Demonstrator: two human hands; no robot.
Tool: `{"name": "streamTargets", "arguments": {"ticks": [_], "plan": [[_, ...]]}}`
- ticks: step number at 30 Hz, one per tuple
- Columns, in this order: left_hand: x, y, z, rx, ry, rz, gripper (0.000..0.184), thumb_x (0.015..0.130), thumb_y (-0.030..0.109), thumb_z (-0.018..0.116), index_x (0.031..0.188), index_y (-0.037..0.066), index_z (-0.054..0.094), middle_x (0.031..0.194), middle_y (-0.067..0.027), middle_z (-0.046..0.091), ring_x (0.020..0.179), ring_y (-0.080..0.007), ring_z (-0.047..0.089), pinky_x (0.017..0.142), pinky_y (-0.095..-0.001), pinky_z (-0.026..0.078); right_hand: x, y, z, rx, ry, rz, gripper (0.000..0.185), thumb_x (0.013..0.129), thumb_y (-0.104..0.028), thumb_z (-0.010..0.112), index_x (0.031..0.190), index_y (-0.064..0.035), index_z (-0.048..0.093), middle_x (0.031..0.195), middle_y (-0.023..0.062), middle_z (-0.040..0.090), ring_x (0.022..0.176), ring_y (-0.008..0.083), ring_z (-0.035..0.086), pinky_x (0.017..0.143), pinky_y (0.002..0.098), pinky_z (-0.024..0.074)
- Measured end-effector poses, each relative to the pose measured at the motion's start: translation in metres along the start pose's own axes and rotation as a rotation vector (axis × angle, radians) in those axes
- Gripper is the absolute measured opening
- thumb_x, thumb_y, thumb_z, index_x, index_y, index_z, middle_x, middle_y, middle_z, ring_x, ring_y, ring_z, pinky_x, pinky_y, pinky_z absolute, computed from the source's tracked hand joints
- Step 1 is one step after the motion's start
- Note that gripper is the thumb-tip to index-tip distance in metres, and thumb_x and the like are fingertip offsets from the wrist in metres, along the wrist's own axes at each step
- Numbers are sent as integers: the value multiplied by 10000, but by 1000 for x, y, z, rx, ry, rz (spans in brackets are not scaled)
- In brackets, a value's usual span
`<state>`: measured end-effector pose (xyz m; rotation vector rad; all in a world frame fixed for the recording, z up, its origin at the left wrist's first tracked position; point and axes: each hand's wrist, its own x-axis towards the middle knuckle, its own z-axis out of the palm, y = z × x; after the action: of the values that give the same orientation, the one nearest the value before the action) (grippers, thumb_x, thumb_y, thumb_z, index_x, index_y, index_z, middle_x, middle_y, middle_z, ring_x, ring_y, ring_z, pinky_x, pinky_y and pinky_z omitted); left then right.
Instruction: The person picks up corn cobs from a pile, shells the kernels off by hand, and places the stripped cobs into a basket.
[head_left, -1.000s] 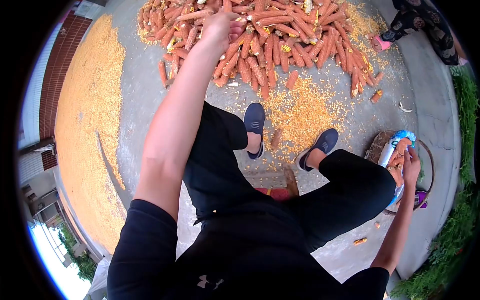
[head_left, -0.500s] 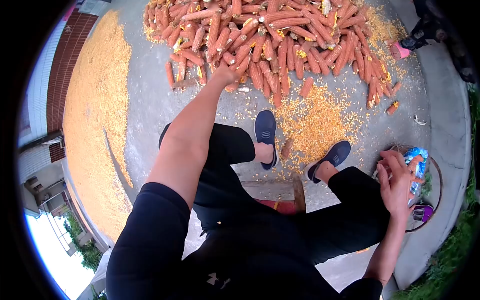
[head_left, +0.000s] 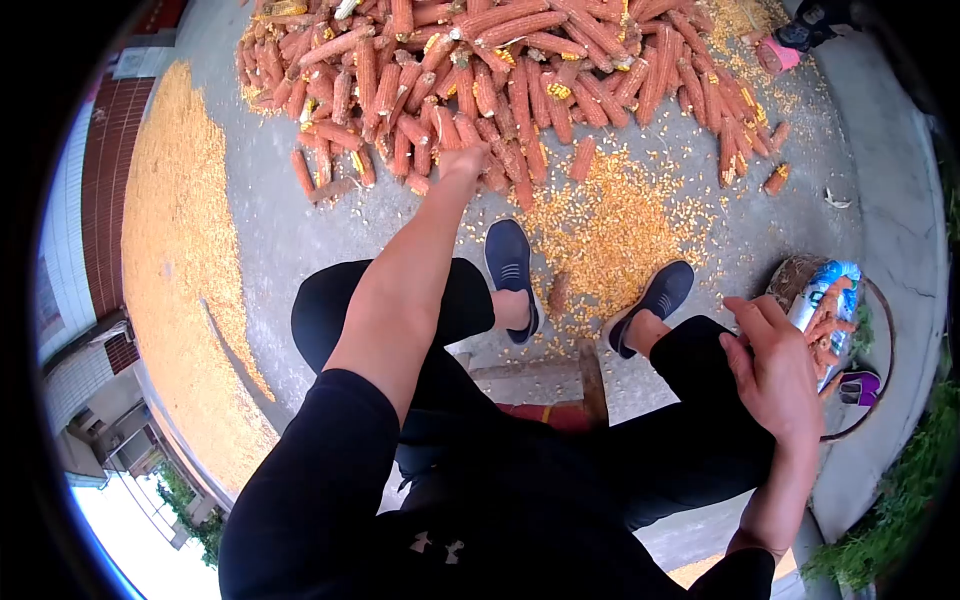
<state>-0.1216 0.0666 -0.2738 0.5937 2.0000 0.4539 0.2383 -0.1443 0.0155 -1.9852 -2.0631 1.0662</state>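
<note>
A heap of reddish corncobs [head_left: 540, 95], a few with yellow kernels left on them, lies on the concrete in front of me. My left hand [head_left: 464, 160] reaches to the heap's near edge, its fingers closed around a corncob [head_left: 445, 128]; the fingertips are mostly hidden. Over my bent knee hangs my right hand [head_left: 775, 370], open, fingers loosely bent and apart, with nothing in it. Loose corn kernels [head_left: 630, 235] are spread on the ground between the heap and my shoes.
On the right stands a bag [head_left: 840, 275] with cobs on it, near a purple shoe [head_left: 858, 388]. A broad layer of kernels [head_left: 180, 250] covers the ground at left. A wooden stool [head_left: 592, 385] is beneath me. A person's pink shoe [head_left: 777, 56] shows at upper right.
My left hand has shifted right along the near edge of the heap. My right hand has moved slightly left and down. The whole view has tilted a little.
</note>
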Motion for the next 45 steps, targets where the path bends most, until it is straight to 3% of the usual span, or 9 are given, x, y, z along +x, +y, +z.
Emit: {"name": "streamTargets", "arguments": {"ticks": [4, 9, 13, 19, 24, 25, 34, 40, 45], "plan": [[-22, -18, 28, -502, -286, 4, 401, 819, 223, 755, 1146, 22, 640, 1032, -122, 676, 904, -267, 667, 775, -494, 537, -5, 0, 10, 33, 75, -118, 342, 892, -72, 668, 1216, 16, 603, 979, 211, 603, 805, 408, 649, 726, 469, 509], [-157, 18, 31, -745, -708, 182, 485, 887, 171, 683, 1328, 50, 523, 1200, -113, 634, 1138, -289, 627, 995, -520, 511, -1, 7, 21, 273, 186, -154, 435, 942, -209, 664, 1301, 20, 574, 1033, 221, 657, 835, 334, 702, 748, 424, 548], [-242, 54, 11, -751, -1013, 367, 506, 883, 159, 682, 1339, 11, 521, 1241, -116, 619, 1182, -258, 595, 1031, -496, 493, 25, -12, 13, 587, 132, -21, 505, 1002, -308, 623, 1390, 0, 526, 1092, 121, 661, 905, 166, 690, 659, 294, 572], [-299, 100, -24, -565, -1193, 554, 555, 893, 205, 630, 1386, -14, 499, 1320, -166, 613, 1236, -294, 596, 1086, -484, 458, 58, -51, -9, 879, 159, -224, 434, 973, -297, 637, 1280, 6, 580, 1017, 92, 685, 821, 157, 678, 672, 284, 566], [-293, 143, -39, -695, -1146, 435, 403, 890, 227, 638, 1207, -15, 580, 1028, -165, 666, 904, -271, 627, 794, -421, 515, 71, -21, -8, 1352, 87, -312, 322, 935, -113, 573, 1239, -9, 599, 1047, 73, 675, 845, 144, 667, 752, 309, 572], [-288, 150, -38, -700, -1176, 445, 408, 893, 227, 633, 1214, -19, 574, 1015, -162, 662, 887, -272, 625, 782, -420, 511, 66, -15, -14, 1355, 18, -308, 517, 878, -122, 544, 1374, 18, 500, 1172, 120, 647, 1021, 212, 671, 915, 393, 548], [-292, 146, -21, -415, -1024, 604, 387, 896, 252, 735, 1181, 33, 591, 917, -72, 632, 779, -171, 583, 699, -342, 490, 60, -1, -21, 1670, 27, -338, 372, 910, -95, 552, 1262, 25, 539, 916, 93, 633, 785, 192, 651, 671, 355, 577], [-309, 130, -9, -216, -893, 836, 549, 789, 96, 843, 1257, 5, 569, 1110, -83, 698, 989, -148, 678, 873, -332, 548, 76, -22, -13, 1617, 290, -276, 386, 895, -157, 744, 1208, -9, 573, 815, 37, 609, 657, 128, 610, 510, 271, 511], [-319, 118, -5, -216, -905, 907, 570, 794, 16, 821, 1288, -9, 538, 1158, -114, 688, 1012, -178, 695, 933, -346, 557, 77, -41, -11, 1567, 330, -209, 321, 880, -141, 760, 1138, -14, 616, 898, 70, 680, 697, 137, 653, 526, 261, 520]]}}
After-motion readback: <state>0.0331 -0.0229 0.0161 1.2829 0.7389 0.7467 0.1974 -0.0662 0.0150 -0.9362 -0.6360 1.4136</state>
